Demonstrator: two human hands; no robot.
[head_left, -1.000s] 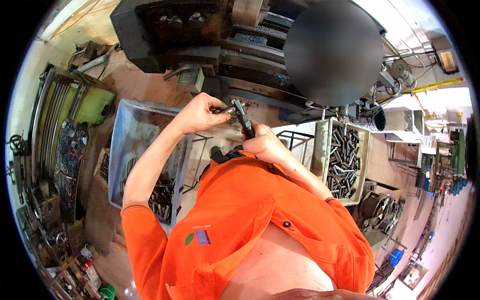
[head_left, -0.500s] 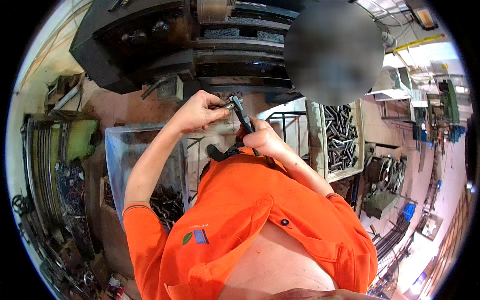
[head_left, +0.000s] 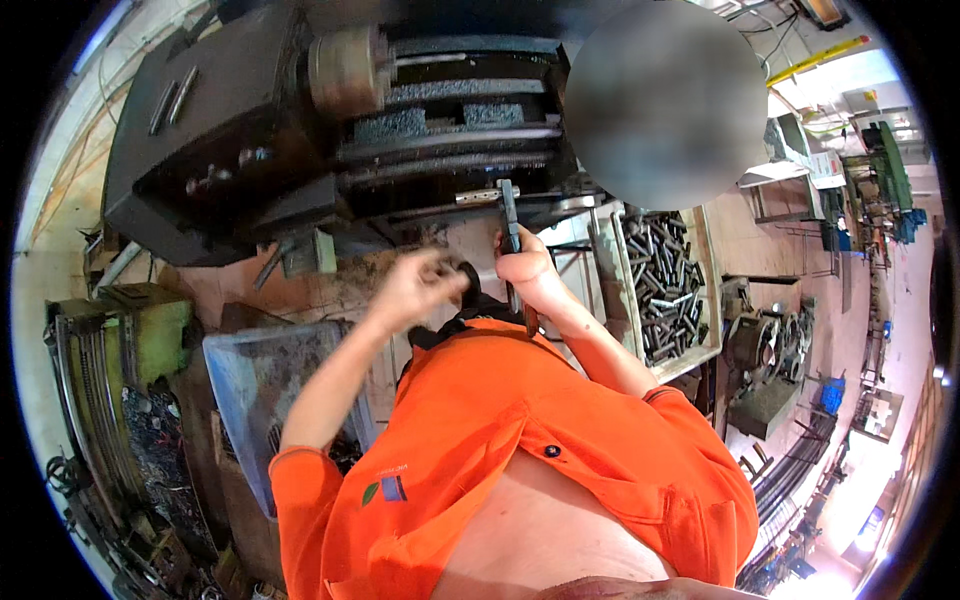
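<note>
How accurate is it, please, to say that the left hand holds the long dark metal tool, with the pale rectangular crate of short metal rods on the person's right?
One slip: the head view shows the right hand holding the long dark tool; the rest stands.

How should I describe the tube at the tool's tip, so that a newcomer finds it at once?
Find the dark lathe across the top, then the right hand below it, gripping a dark tool. The short silvery tube lies crosswise at the tool's upper end. Unlike the pieces heaped in the crate at right, it sits apart, alone.
</note>
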